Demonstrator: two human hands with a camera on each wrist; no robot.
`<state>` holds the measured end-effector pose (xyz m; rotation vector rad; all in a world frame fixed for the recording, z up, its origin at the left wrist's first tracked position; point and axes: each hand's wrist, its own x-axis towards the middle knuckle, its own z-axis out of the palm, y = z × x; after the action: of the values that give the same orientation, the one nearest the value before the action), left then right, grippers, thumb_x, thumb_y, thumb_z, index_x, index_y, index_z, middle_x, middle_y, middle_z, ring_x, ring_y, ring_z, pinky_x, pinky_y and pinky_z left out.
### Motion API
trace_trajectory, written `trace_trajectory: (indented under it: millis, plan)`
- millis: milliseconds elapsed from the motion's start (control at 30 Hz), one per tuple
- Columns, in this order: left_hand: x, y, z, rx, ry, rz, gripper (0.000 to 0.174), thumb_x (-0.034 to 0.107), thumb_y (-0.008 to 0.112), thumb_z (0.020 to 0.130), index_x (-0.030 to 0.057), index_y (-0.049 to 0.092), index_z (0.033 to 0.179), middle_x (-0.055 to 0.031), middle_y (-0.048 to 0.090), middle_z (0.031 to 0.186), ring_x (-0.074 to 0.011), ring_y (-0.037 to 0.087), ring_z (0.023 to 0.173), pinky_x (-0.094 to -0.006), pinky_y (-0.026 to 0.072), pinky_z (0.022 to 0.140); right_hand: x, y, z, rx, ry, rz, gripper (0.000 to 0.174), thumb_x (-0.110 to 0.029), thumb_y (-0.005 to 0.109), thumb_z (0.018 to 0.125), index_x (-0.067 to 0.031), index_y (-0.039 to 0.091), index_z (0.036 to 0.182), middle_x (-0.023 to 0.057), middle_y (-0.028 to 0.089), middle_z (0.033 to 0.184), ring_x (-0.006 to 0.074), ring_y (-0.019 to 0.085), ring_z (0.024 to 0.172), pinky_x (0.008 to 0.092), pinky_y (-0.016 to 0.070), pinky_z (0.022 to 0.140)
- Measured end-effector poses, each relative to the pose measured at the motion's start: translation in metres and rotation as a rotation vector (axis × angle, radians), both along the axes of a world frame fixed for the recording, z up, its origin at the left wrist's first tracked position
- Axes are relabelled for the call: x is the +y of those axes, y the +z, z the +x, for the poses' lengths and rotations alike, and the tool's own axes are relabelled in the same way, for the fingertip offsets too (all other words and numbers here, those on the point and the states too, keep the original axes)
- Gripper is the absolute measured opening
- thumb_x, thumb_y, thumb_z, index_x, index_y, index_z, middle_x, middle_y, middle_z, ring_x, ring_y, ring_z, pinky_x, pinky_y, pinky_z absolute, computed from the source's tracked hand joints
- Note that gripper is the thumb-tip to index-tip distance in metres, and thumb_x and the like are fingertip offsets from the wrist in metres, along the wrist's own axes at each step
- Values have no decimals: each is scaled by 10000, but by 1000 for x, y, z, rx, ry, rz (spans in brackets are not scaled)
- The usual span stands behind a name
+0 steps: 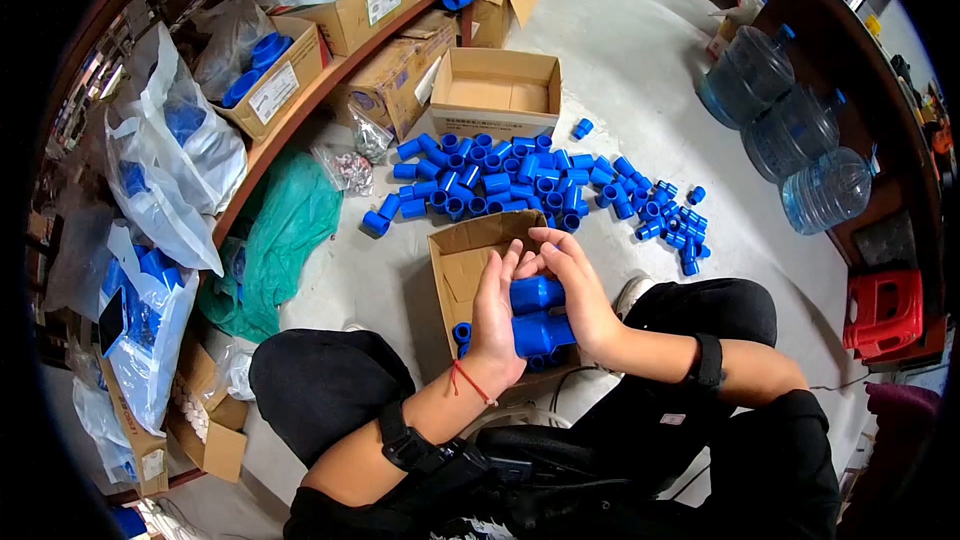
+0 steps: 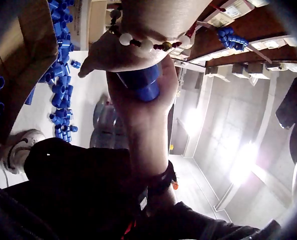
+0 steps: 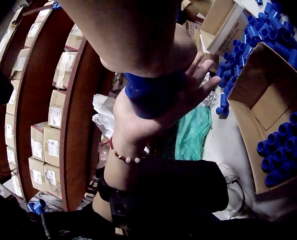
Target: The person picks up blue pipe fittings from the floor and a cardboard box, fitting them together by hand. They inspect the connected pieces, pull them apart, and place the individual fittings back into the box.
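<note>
Left of the open carton [image 1: 458, 275] lies a green bag [image 1: 275, 250]; a loose pile of blue couplings [image 1: 495, 182] spreads just beyond the carton. Over its near part, the left hand [image 1: 492, 320], fingers extended, presses blue fittings [image 1: 538, 294] against the right hand [image 1: 583, 305], its fingers relaxed. Water bottles [image 1: 805, 130] stand well right of the carton.

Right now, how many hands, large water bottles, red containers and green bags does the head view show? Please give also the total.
Hands: 2 (left hand, right hand)
Large water bottles: 3
Red container: 1
Green bag: 1
Total: 7
</note>
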<state>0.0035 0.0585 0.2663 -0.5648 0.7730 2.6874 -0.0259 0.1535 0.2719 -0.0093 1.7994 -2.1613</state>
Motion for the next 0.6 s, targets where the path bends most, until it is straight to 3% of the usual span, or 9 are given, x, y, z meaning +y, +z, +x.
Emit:
trace_trajectory:
  millis: [233,433,600]
  plan:
    - [2,-4,1,48,67,-78,585,464,266,847,52,254,1261,-91,437,1151,-193,436,1053,-332,339,891,-1,-3,-1,-2,9,-11,334,-236,436,838,2,412,1072,58,534,824,108,498,769,219,376,725]
    - [2,5,2,164,123,-343,613,472,253,845,59,197,1295,-87,379,1208,-196,382,1102,-325,288,925,1,3,0,-58,67,-47,325,-236,432,838,-4,420,1065,56,529,830,108,495,776,226,377,719]
    - [-1,-6,1,171,76,-162,603,473,246,844,83,193,1301,-103,317,1263,-202,333,1142,-334,261,946,0,0,0,-55,81,-62,339,-244,433,836,-7,410,1078,56,521,863,113,494,792,228,378,729]
